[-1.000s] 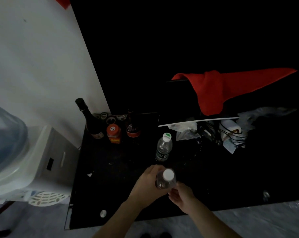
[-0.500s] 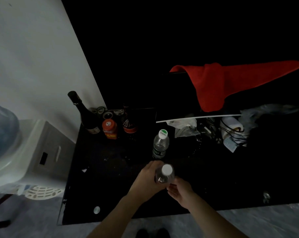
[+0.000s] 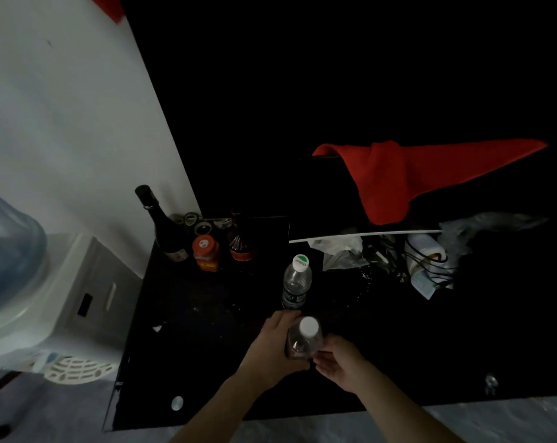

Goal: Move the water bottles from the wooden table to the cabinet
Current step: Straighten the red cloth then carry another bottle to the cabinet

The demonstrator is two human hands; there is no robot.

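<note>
The green-and-white cap bears small lettering, too blurred to read.

A wine bottle, orange jar and sauce bottle stand together; a red cloth hangs behind.
</note>
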